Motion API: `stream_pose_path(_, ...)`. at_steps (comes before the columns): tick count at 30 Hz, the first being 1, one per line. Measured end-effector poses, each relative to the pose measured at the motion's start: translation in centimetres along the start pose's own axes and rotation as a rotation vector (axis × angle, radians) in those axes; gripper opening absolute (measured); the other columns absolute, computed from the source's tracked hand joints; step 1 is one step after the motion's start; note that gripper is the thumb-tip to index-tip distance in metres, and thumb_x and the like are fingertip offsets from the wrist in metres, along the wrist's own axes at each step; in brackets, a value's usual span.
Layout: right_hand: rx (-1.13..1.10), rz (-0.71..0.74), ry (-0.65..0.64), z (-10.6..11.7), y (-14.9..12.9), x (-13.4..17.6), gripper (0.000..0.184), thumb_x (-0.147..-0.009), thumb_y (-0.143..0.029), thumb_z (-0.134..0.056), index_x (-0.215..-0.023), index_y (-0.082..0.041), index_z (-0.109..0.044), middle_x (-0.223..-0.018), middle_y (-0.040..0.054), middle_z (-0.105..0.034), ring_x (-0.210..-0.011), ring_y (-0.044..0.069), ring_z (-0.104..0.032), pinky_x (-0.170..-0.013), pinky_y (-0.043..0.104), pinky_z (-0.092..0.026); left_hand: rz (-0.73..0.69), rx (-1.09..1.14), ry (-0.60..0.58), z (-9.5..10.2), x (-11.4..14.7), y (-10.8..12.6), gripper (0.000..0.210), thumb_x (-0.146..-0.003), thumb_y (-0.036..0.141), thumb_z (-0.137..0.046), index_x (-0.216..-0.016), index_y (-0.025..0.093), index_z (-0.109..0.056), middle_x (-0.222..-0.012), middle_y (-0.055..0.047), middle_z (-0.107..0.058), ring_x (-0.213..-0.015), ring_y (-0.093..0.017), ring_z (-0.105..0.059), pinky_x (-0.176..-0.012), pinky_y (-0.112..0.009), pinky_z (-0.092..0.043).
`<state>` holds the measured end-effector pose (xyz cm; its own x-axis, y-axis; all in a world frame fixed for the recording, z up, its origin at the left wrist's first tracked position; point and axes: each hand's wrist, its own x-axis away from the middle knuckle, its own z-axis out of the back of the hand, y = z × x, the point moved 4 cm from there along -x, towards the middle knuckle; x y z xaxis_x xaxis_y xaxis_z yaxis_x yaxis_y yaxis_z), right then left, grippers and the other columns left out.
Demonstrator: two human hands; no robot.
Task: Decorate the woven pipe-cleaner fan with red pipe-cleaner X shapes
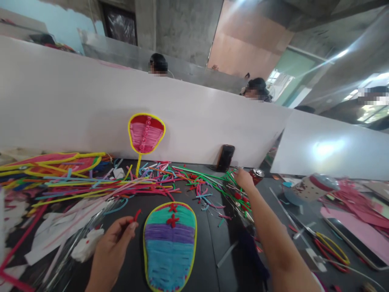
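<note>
My left hand (114, 243) pinches a short bent piece of red pipe cleaner (137, 215) between thumb and fingertip, left of a rounded panel (169, 257). That panel lies on the dark table, banded green, purple and blue inside a yellow edge. Two red flower-like shapes (173, 220) sit along its upper middle line. Farther off, my right hand (244, 178) reaches into the loose pipe cleaners (219, 182) beside a drink can (257, 175). Its fingertips are small and partly hidden, so their grip is unclear.
A pink and red paddle-shaped piece (146, 134) stands against the white partition (75, 97). A black phone (225, 157) leans there too. Scissors (332, 251), another phone (354, 242) and a spotted container (317, 187) are at right. Several people sit beyond the partition.
</note>
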<state>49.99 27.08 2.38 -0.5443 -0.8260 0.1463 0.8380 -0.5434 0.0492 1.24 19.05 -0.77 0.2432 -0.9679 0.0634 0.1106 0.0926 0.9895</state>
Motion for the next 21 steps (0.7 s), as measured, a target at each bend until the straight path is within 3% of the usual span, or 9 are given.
stream_pose_path(5, -0.031, 0.186, -0.097, 0.1, -1.4, 3.3, 0.03, -0.09, -0.031, -0.055, -0.117, -0.017, -0.055, -0.118, 0.0081, -0.057, -0.099, 0.021, -0.059, -0.082, 0.04, -0.051, 0.039, 0.059, -0.053, -0.1, -0.4, -0.7, 0.048, -0.059, 0.058, -0.07, -0.087, 0.019, -0.061, -0.067, 0.0, -0.063, -0.066, -0.016, -0.058, -0.061, -0.024, -0.048)
stream_pose_path(9, -0.082, 0.325, -0.077, 1.0, -5.0, 5.4, 0.029, -0.09, -0.031, -0.054, -0.116, -0.017, -0.056, -0.117, 0.0081, -0.057, -0.098, 0.02, -0.06, -0.082, 0.04, -0.051, 0.04, 0.069, -0.076, -0.3, -0.4, -0.7, 0.044, -0.061, 0.053, -0.07, -0.088, 0.019, -0.06, -0.07, 0.0, -0.064, -0.065, -0.016, -0.057, -0.062, -0.025, -0.047)
stream_pose_path(16, -0.205, 0.553, 0.033, 1.8, -15.7, 6.5, 0.031, -0.098, -0.023, -0.03, -0.113, -0.018, -0.057, -0.095, 0.0048, -0.069, -0.088, 0.015, -0.064, -0.075, 0.024, -0.046, 0.008, 0.102, -0.067, -0.3, 0.7, 0.5, 0.035, -0.067, 0.045, -0.066, -0.088, 0.018, -0.059, -0.069, -0.001, -0.065, -0.061, -0.015, -0.056, -0.06, -0.026, -0.047)
stream_pose_path(21, -0.214, 0.639, 0.051, 0.6, -23.8, 6.6, 0.034, -0.098, -0.024, -0.028, -0.121, -0.02, -0.052, -0.106, 0.0078, -0.067, -0.096, 0.019, -0.063, -0.079, 0.028, -0.046, 0.044, 0.167, -0.05, -0.4, 1.1, 1.0, 0.031, -0.068, 0.042, -0.064, -0.086, 0.017, -0.058, -0.071, -0.002, -0.065, -0.059, -0.014, -0.055, -0.058, -0.025, -0.046)
